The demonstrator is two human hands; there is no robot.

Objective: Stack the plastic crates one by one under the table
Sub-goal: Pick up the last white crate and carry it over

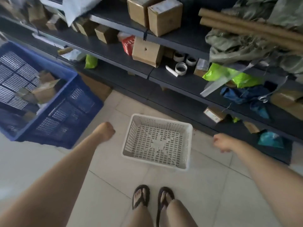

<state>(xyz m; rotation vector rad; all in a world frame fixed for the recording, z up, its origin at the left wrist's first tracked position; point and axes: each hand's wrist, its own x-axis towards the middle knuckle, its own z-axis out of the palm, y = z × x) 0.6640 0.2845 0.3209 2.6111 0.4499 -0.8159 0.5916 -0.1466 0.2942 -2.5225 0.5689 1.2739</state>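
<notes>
- Crates are showing in a count of two: a white crate [157, 141] and a larger blue crate [70, 112], both sitting on the tiled floor [106, 164].
- Two hands are reaching forward on bare arms, and two feet in dark sandals [141, 198] are standing just behind the white crate.
- Three tape rolls [181, 68] are lying on the dark shelving [114, 53], among several cardboard boxes [164, 18] and a few cardboard tubes [246, 25].
- The white crate is showing a rectangular shape, slotted plastic walls and a perforated base with nothing lying in it.
- The blue crate is showing grid-patterned plastic sides and is holding crumpled cardboard pieces [44, 89].
- The white crate is lying between the two hands, a little beyond them and touching neither.
- The left hand [105, 131] is hovering just left of the white crate's near-left corner, fingers curling into a fist and gripping nothing.
- The right hand [221, 143] is hanging off to the right of the crate's rim, a little farther from it, fingers curling under and holding nothing.
- The blue crate is sitting well to the left, beyond the left forearm.
</notes>
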